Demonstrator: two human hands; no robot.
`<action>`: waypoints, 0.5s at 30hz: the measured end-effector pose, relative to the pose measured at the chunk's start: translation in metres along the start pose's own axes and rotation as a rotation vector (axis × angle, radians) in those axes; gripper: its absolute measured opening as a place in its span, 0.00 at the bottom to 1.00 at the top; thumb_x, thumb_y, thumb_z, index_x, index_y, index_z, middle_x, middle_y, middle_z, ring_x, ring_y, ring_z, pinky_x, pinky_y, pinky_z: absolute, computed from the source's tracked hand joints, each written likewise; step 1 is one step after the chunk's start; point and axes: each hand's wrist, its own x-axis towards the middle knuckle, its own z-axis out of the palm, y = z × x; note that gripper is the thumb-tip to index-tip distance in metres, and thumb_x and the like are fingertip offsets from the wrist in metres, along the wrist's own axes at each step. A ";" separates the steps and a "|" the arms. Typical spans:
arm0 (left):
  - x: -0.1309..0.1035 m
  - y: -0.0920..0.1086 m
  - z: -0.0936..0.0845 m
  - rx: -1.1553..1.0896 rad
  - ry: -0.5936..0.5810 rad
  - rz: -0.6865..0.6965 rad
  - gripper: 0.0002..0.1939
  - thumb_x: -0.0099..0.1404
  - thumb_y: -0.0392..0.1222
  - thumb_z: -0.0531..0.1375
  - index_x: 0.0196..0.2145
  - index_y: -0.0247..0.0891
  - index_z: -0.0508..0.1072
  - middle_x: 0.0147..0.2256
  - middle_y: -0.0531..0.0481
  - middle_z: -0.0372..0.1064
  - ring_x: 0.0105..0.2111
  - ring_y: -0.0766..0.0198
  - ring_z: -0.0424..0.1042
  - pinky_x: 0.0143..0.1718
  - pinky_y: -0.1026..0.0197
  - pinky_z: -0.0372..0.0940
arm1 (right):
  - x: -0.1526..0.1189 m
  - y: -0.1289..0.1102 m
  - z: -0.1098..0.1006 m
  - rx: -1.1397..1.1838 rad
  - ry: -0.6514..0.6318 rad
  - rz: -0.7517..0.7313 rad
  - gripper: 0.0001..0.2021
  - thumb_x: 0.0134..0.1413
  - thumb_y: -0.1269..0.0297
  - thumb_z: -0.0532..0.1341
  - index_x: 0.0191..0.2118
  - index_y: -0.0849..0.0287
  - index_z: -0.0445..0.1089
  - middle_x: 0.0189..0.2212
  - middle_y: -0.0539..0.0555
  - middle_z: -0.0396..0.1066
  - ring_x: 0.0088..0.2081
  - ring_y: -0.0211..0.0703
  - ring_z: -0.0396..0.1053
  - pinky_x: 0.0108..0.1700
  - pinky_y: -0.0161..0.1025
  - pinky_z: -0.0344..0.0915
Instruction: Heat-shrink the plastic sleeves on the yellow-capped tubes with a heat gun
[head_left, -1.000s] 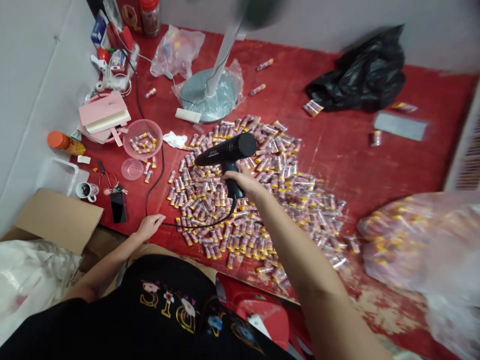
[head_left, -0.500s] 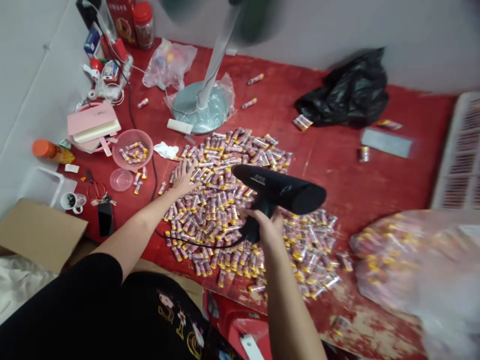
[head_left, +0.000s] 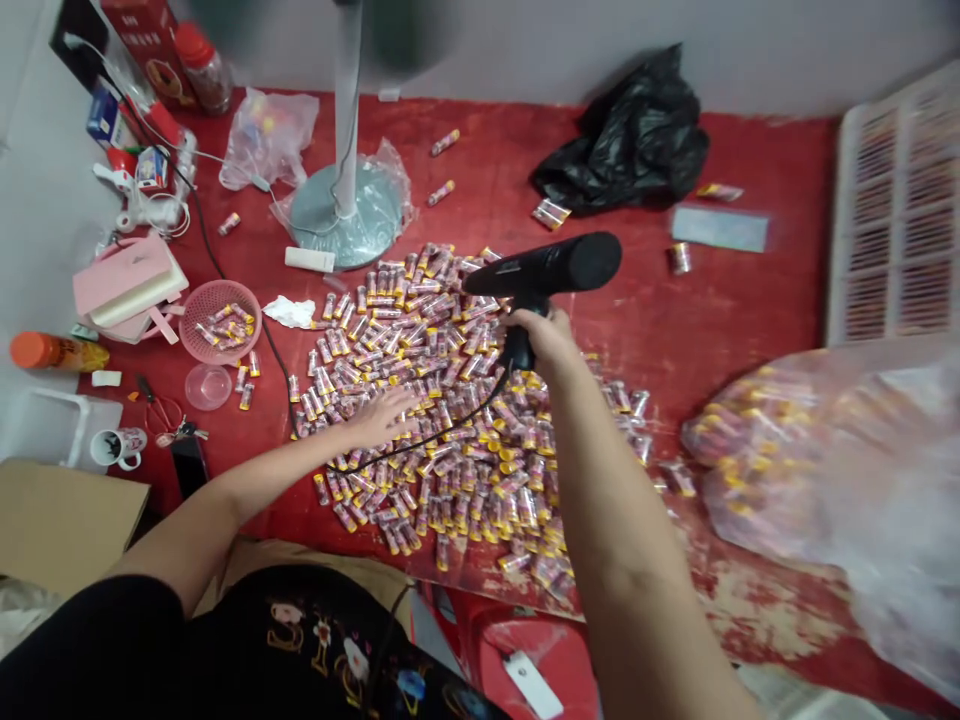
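My right hand [head_left: 551, 338] is wrapped round the handle of a black hair dryer [head_left: 551, 268], held above the table with its nozzle end pointing left. A dark cord runs from the handle down and left across the pile. Under it spreads a wide heap of small clear-wrapped tubes with yellow ends [head_left: 480, 470], pinkish inside. My left hand [head_left: 386, 415] lies with fingers stretched out on the left-middle part of this heap, touching the tubes and gripping none that I can see.
A fan stand [head_left: 345, 210] rises behind the heap. To the left are a pink basket [head_left: 196, 350] of tubes, a mug [head_left: 112, 447] and a phone [head_left: 187, 465]. A black plastic bag [head_left: 626, 140], a white crate [head_left: 844, 220] and a clear bag of tubes [head_left: 757, 450] are at the right.
My left hand has moved nearer to me over the heap. My right hand has carried the hair dryer farther from me, toward the heap's back edge. The whole view has shifted.
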 end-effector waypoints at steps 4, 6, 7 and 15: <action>-0.082 0.008 0.038 -0.290 -0.046 -0.176 0.32 0.73 0.52 0.58 0.70 0.39 0.60 0.68 0.38 0.61 0.67 0.49 0.63 0.67 0.46 0.60 | 0.005 -0.007 0.018 0.068 0.038 -0.012 0.18 0.31 0.71 0.65 0.32 0.54 0.60 0.18 0.45 0.63 0.21 0.37 0.63 0.19 0.32 0.63; -0.107 0.009 0.051 -0.412 0.000 -0.236 0.27 0.73 0.49 0.59 0.66 0.38 0.67 0.62 0.40 0.70 0.61 0.52 0.71 0.64 0.49 0.65 | 0.000 -0.009 0.025 0.041 -0.052 -0.001 0.18 0.31 0.72 0.66 0.33 0.54 0.61 0.19 0.46 0.65 0.21 0.37 0.64 0.20 0.33 0.64; -0.115 0.009 0.054 -0.453 0.030 -0.252 0.24 0.73 0.47 0.59 0.64 0.38 0.70 0.59 0.41 0.73 0.58 0.54 0.73 0.62 0.51 0.66 | -0.002 -0.011 0.028 0.026 -0.070 -0.006 0.18 0.32 0.71 0.66 0.33 0.54 0.62 0.20 0.46 0.65 0.21 0.37 0.64 0.20 0.33 0.64; -0.172 0.014 0.033 -0.421 0.256 -0.380 0.19 0.75 0.45 0.55 0.58 0.38 0.75 0.52 0.42 0.78 0.49 0.56 0.78 0.55 0.52 0.71 | -0.010 -0.025 0.042 0.014 -0.108 0.018 0.14 0.35 0.73 0.66 0.30 0.56 0.63 0.19 0.48 0.64 0.21 0.37 0.63 0.18 0.32 0.62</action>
